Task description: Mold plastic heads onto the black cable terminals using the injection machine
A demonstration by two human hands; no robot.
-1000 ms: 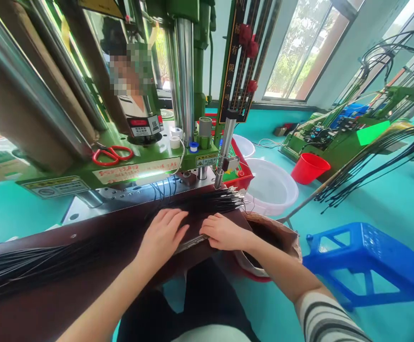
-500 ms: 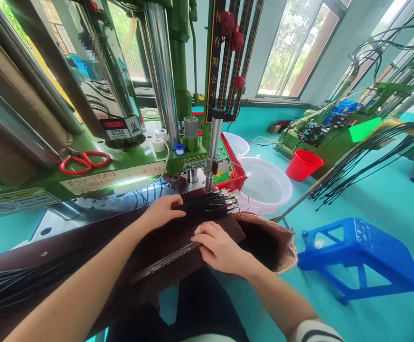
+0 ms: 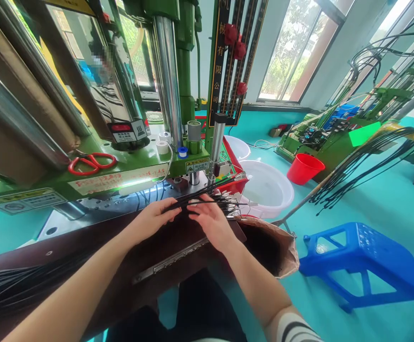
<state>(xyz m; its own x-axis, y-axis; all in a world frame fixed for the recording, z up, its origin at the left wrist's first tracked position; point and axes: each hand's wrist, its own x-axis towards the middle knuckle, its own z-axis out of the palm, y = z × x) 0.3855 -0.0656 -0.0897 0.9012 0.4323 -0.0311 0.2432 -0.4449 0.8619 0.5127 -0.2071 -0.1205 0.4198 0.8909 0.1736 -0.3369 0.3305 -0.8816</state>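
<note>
My left hand [image 3: 157, 219] is closed around several thin black cables [image 3: 212, 191]. Their metal-tipped ends slant up to the right, raised above the rest. Just to its right, my right hand [image 3: 212, 222] has its fingers stretched toward the same cables, thumb apart. Something whitish shows at its fingertips, too small to name. Beneath and behind lies a bundle of black cables with silvery ends [image 3: 231, 205] on the brown board [image 3: 182, 240]. A metal strip with slots [image 3: 171, 260] lies along the board's near edge, below my hands.
A green press machine [image 3: 136, 166] stands in front, with red-handled scissors [image 3: 92, 164] on its ledge. More black cables [image 3: 25, 285] lie at left. A paper-lined container [image 3: 288, 251], white tub [image 3: 267, 187], red bucket [image 3: 305, 168] and blue stool [image 3: 367, 261] are right.
My left hand has taken hold of several cables, and their ends have risen off the bundle. My right hand has moved up from the metal strip to the cables. The view has shifted slightly.
</note>
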